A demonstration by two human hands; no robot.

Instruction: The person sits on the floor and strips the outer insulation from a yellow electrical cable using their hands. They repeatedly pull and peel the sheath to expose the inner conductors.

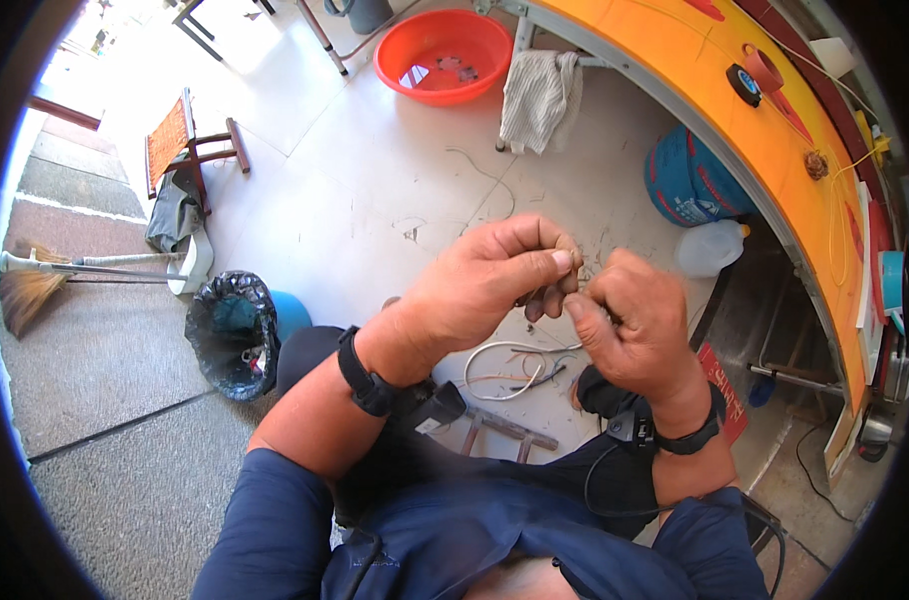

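My left hand (511, 270) pinches thumb against fingers around something thin, seemingly a wire, mostly hidden by the fingertips. Close beside it, my right hand (631, 322) is curled with its thumb pressed to the forefinger, on what looks like the same thin wire. Below the hands, a white cable (467, 375) lies looped on the floor, its upper end running towards my right hand. Short dark, orange and blue wire pieces (548, 375) lie within and around the loop. Between my legs is the wooden frame of a low stool (511, 429).
At my left stands a bin with a black liner (233, 337), near a broom (34, 289) and a folding stool (173, 146). Ahead is a red basin (443, 56). An orange tabletop (724, 90) curves along the right, above a blue bucket (694, 180) and a plastic jug (709, 247).
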